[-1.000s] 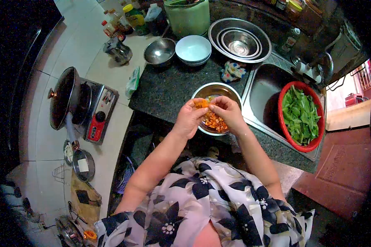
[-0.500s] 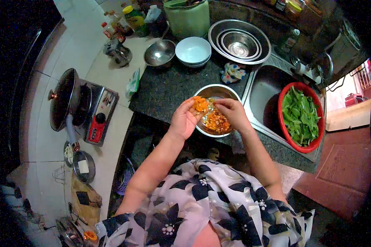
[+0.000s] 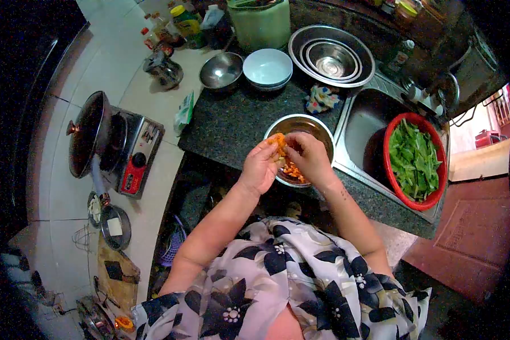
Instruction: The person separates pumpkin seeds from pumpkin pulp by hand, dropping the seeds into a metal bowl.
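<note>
An orange, pulpy piece (image 3: 280, 143) is held up in the fingers of my left hand (image 3: 261, 166), over the near left part of a steel bowl (image 3: 327, 134). My right hand (image 3: 310, 157) is beside it, its thumb and fingers pinched together close to the piece; what they grip, if anything, is too small to tell. Below the hands, small orange bits (image 3: 292, 170) lie in the bowl, partly hidden by my fingers. The bowl stands at the front edge of the dark speckled counter (image 3: 221, 122).
Right of the bowl are a sink (image 3: 361, 124) and a red basin (image 3: 387, 167) of green leaves. Behind stand light bowls (image 3: 267, 67), a small steel bowl (image 3: 221, 71), nested steel basins (image 3: 331, 56) and a spotted cloth (image 3: 322, 99). A stove (image 3: 140, 158) is at left.
My right hand has moved left and up from over the bowl to the orange piece in my left hand. The view has shifted slightly.
</note>
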`<state>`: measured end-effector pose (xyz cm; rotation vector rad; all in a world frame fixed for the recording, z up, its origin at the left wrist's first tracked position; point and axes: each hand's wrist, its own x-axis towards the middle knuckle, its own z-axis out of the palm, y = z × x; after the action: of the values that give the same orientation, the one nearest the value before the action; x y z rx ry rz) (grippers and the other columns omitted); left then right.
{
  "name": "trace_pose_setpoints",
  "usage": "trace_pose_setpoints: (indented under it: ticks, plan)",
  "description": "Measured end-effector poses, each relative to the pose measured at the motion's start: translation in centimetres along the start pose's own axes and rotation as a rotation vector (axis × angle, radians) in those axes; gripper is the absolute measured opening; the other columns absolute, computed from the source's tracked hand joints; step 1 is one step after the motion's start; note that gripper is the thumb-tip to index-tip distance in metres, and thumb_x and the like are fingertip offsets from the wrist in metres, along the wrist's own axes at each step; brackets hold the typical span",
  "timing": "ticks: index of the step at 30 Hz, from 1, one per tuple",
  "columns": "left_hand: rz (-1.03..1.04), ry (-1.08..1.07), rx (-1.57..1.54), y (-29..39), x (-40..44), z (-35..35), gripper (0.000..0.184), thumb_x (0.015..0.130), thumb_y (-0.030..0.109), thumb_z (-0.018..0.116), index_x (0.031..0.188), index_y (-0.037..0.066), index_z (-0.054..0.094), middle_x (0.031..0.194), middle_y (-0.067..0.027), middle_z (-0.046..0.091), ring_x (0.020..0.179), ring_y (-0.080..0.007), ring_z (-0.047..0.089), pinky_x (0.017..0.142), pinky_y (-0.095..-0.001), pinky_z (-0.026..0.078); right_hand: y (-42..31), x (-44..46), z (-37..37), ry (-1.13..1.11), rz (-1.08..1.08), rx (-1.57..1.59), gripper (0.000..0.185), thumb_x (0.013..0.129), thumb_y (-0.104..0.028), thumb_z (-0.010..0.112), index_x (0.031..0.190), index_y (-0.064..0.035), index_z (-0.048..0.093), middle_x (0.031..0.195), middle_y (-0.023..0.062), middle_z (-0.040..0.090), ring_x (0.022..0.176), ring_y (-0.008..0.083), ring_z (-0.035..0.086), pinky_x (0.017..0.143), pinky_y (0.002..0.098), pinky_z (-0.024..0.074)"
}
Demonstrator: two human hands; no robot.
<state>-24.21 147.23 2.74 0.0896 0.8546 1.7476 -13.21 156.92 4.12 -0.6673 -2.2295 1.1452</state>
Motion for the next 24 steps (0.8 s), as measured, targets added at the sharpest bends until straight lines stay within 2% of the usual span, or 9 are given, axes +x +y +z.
trace_pose_setpoints:
  ticks: [4, 10, 13, 17, 18, 21, 24]
  plan:
    - [0.02, -0.017, 0.01, -0.1, 0.0, -0.2, 0.025, 0.083, 0.007, 0.051, 0.108, 0.002, 0.05, 0.105, -0.0093, 0.056, 0.097, -0.0208, 0.054, 0.082, -0.0328, 0.047, -0.3, 0.1, -0.4, -0.041, -0.045, -0.015, 0.024, 0.073, -0.012, 0.063, 0.094, -0.0019, 0.058, 0.09, 0.0152, 0.06, 0.085, 0.0303, 0.058, 0.077, 0.0361, 0.0458]
    - [0.096, 0.034, 0.089, 0.2, 0.1, 0.3, 0.027, 0.078, -0.001, 0.056, 0.104, 0.003, 0.049, 0.1, -0.0101, 0.057, 0.093, -0.0209, 0.057, 0.081, -0.0318, 0.049, 1.5, -0.2, -0.9, 0.046, 0.178, 0.369, 0.02, 0.074, -0.01, 0.064, 0.092, -0.002, 0.06, 0.09, 0.0109, 0.062, 0.083, 0.0195, 0.06, 0.075, 0.0289, 0.0461]
    - [0.13, 0.059, 0.139, -0.1, 0.5, 0.0, 0.029, 0.077, -0.004, 0.056, 0.103, 0.003, 0.048, 0.097, -0.0107, 0.057, 0.09, -0.0212, 0.058, 0.081, -0.0325, 0.049, 1.8, -0.4, -1.2, -0.013, 0.161, 0.385, 0.019, 0.074, -0.009, 0.064, 0.091, -0.0027, 0.06, 0.088, 0.0094, 0.062, 0.083, 0.018, 0.06, 0.075, 0.029, 0.046]
    - [0.139, 0.091, 0.152, -0.4, 0.5, 0.4, 0.028, 0.076, -0.005, 0.055, 0.102, 0.003, 0.048, 0.096, -0.0104, 0.057, 0.089, -0.0209, 0.058, 0.08, -0.032, 0.049, 1.9, -0.5, -0.9, 0.023, 0.051, 0.308, 0.017, 0.074, -0.008, 0.063, 0.09, -0.0037, 0.06, 0.089, 0.0103, 0.062, 0.082, 0.0221, 0.06, 0.075, 0.0305, 0.046]
    - [0.134, 0.1, 0.18, -0.3, 0.4, 0.6, 0.028, 0.077, -0.005, 0.055, 0.102, 0.002, 0.047, 0.097, -0.0106, 0.056, 0.089, -0.02, 0.057, 0.08, -0.0311, 0.049, 1.8, -0.5, -0.9, 0.039, 0.054, 0.302, 0.017, 0.072, -0.007, 0.064, 0.089, -0.0043, 0.06, 0.088, 0.0117, 0.061, 0.083, 0.0259, 0.059, 0.075, 0.0319, 0.0464]
    - [0.129, 0.131, 0.273, -0.2, 0.3, 1.2, 0.027, 0.078, -0.005, 0.053, 0.102, 0.001, 0.044, 0.097, -0.0107, 0.055, 0.089, -0.0178, 0.056, 0.079, -0.0286, 0.048, 0.8, -0.3, -1.3, 0.041, -0.109, 0.097, 0.015, 0.073, -0.009, 0.062, 0.087, -0.0045, 0.06, 0.086, 0.0129, 0.059, 0.085, 0.0295, 0.057, 0.075, 0.0353, 0.046]
    - [0.133, 0.151, 0.339, -0.4, 0.1, 1.7, 0.025, 0.079, -0.005, 0.053, 0.102, 0.001, 0.046, 0.096, -0.0101, 0.056, 0.088, -0.0171, 0.057, 0.077, -0.0274, 0.049, 0.2, -0.2, -1.7, -0.009, -0.161, -0.122, 0.012, 0.074, -0.01, 0.059, 0.085, -0.004, 0.058, 0.085, 0.0143, 0.057, 0.086, 0.0325, 0.054, 0.076, 0.0393, 0.0445]
